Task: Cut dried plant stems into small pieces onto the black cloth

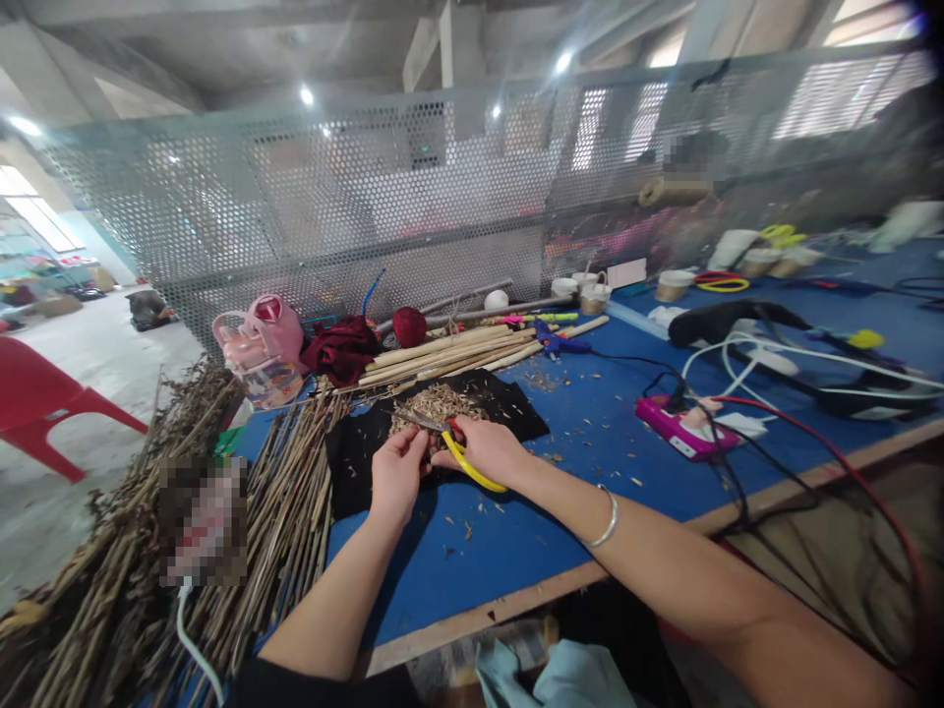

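Low over the table, my right hand (pixel 485 450) grips a pair of scissors (pixel 479 476) with yellow handles, some red showing at the fingers. Their blades point left above a heap of dry, light-brown plant bits (pixel 435 401). My left hand (pixel 396 474) is close beside it, fingers pinched together near the blades; whatever they hold is too small and hidden to make out. Beneath the heap lies a black cloth (pixel 350 462) on the blue table (pixel 457 560). Loose bits are scattered on the cloth and table.
Dry stalks (pixel 287 492) lie at the left. Pale sticks (pixel 457 349), a maroon yarn ball (pixel 409 326), a pink-lidded bottle (pixel 269 359) and a blue glue gun (pixel 557 341) sit behind. A magenta power strip (pixel 682 428) with cables is at right. A perforated screen (pixel 369 211) backs the table.
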### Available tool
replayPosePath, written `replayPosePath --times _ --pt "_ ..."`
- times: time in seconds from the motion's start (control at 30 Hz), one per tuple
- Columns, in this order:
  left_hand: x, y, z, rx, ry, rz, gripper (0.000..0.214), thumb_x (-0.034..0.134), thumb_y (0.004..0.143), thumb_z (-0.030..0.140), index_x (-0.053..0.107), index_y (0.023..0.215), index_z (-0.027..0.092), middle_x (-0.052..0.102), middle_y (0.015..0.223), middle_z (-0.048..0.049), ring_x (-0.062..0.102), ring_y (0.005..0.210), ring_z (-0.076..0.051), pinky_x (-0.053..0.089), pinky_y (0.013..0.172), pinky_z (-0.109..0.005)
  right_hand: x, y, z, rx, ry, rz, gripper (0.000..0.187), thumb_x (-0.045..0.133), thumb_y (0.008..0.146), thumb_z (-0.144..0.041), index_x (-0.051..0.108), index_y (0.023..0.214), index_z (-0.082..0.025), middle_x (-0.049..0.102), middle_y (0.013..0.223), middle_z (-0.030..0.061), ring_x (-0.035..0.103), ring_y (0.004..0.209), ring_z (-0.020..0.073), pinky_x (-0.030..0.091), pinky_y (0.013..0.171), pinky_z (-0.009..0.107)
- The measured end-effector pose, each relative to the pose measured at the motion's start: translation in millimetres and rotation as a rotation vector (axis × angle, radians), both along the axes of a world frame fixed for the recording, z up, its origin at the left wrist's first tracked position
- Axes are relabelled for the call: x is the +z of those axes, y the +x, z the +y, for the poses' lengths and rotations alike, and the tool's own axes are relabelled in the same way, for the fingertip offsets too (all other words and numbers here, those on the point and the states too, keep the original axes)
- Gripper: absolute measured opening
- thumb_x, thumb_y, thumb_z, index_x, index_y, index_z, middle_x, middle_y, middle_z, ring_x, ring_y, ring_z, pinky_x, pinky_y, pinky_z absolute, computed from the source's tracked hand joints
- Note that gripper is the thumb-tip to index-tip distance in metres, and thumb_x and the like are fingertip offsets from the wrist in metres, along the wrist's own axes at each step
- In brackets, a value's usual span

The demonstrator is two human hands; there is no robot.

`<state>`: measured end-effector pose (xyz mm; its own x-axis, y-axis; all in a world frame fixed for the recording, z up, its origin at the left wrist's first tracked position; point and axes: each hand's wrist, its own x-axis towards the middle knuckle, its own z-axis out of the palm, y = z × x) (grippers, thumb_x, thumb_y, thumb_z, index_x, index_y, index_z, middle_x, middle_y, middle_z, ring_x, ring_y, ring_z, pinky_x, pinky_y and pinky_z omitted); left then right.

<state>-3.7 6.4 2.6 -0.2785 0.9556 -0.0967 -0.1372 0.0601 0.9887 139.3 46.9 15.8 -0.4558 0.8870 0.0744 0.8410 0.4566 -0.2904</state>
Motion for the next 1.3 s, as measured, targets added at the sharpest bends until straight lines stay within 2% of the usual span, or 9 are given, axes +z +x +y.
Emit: replayPosePath --times 0.17,0.3,0.43,0.63,0.87,1.3 --pt "-0.2 0.2 -1.0 -0.014 0.004 0.001 0.032 0.065 0.064 0.041 0.063 0.079 0.013 0.064 0.069 -0.0041 0.056 0.055 -0.011 0.042 0.046 -0.018 -1.6 2.0 -0.3 0.015 0.042 0.005 0.068 0.045 0.061 -0.077 0.048 0.094 -0.018 0.064 0.084 0.008 0.062 0.079 0.0251 0.039 0.062 0.028" --pt "-3.0 1.4 -0.8 -0.029 0.017 -0.031 0.03 0.066 0.063 0.04 0.063 0.074 0.012 0.063 0.064 -0.0035 0.055 0.053 -0.011 0.042 0.046 -0.02 -1.6 0.9 -1.4 0.016 0.087 0.019 0.069 0.051 0.057 -0.076 0.048 0.093 -0.016 0.062 0.09 0.0111 0.06 0.085 0.0256 0.039 0.067 0.03" --pt "-4.1 3.3 -0.9 -0.047 0.011 -0.076 0.032 0.066 0.062 0.042 0.062 0.073 0.012 0.062 0.062 -0.0029 0.052 0.047 -0.009 0.041 0.044 -0.02 -3.0 -0.8 -2.3 0.018 0.095 0.032 0.067 0.048 0.061 -0.075 0.047 0.093 -0.016 0.062 0.089 0.0113 0.06 0.083 0.0258 0.04 0.067 0.03" --pt "-0.9 3.3 -2.0 -0.029 0.021 -0.054 0.032 0.066 0.062 0.041 0.062 0.075 0.012 0.062 0.061 -0.0019 0.05 0.044 -0.007 0.038 0.041 -0.017 -4.4 -3.5 -4.1 0.002 0.02 0.006 0.064 0.044 0.066 -0.074 0.047 0.095 -0.017 0.064 0.085 0.0093 0.062 0.08 0.0247 0.04 0.063 0.028" --pt "-1.4 1.8 -1.8 0.004 -0.01 -0.014 0.029 0.065 0.063 0.039 0.062 0.073 0.012 0.06 0.057 -0.0009 0.048 0.041 -0.007 0.035 0.038 -0.016 -6.2 -3.5 -3.1 -0.022 0.0 -0.025 0.065 0.042 0.064 -0.076 0.051 0.092 -0.019 0.065 0.083 0.0091 0.062 0.079 0.025 0.041 0.062 0.029" --pt "-3.0 -0.9 0.9 -0.017 -0.052 -0.019 0.033 0.066 0.061 0.042 0.062 0.075 0.012 0.064 0.066 -0.0032 0.052 0.047 -0.008 0.04 0.042 -0.017 -6.3 -1.6 1.8 -0.034 -0.051 -0.051 0.065 0.039 0.063 -0.079 0.057 0.088 -0.022 0.066 0.083 0.0086 0.063 0.079 0.0246 0.042 0.063 0.028"
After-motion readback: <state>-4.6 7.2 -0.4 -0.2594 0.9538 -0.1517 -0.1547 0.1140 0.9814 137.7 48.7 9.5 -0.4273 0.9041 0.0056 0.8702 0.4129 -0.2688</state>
